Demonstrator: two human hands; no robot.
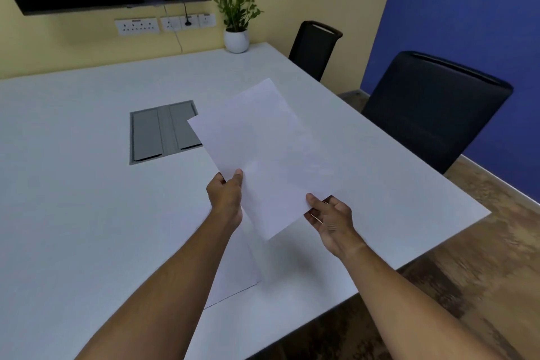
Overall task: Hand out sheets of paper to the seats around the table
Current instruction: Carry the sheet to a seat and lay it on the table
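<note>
Because each seat needs one, we pinch a single sheet [263, 155] with our left hand [226, 199] and right hand [330, 221] at frame centre, lifted clear of the stack [236, 280] on the table [73, 213].

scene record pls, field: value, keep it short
left hand: pinching held sheet at its near left edge
right hand: gripping held sheet at its near right corner
held sheet: white, blank, lifted above table
stack of paper: on table under the arms, partly hidden
table: white, grey cable hatch in centre
chairs: near chair, far chair, both on the right side
potted plant: far corner
</note>
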